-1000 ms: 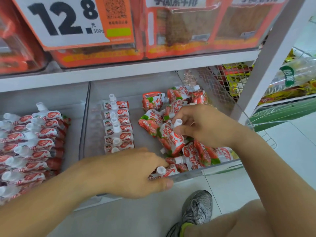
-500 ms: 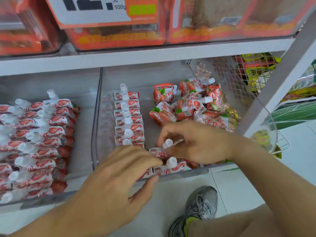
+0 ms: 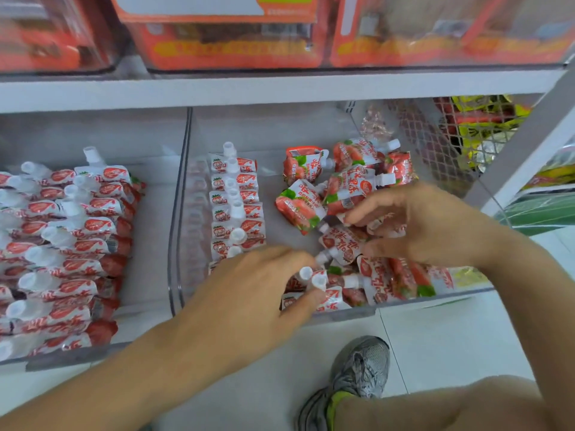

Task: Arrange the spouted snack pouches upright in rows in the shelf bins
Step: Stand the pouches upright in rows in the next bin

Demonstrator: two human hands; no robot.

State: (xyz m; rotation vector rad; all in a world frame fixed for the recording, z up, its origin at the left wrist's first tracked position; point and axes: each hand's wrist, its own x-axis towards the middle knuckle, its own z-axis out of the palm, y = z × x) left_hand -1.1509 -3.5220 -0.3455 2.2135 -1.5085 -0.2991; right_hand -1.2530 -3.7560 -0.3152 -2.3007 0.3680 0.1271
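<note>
Pouches (image 3: 342,244) are being gathered at the front of the right bin (image 3: 339,312), where a second row is being started beside the finished upright row (image 3: 237,206) along its left wall. Roughly half seems done: the left bin (image 3: 77,356) is being shown fully packed in rows, while a loose heap (image 3: 345,178) is left lying flat at the back right. One pouch is being pinched between thumb and fingers of the right hand (image 3: 429,225); upright spouts are being steadied by the spread fingers of the left hand (image 3: 249,293). Compared with half a second earlier, the right hand is being shown further back, now reaching into the heap
</note>
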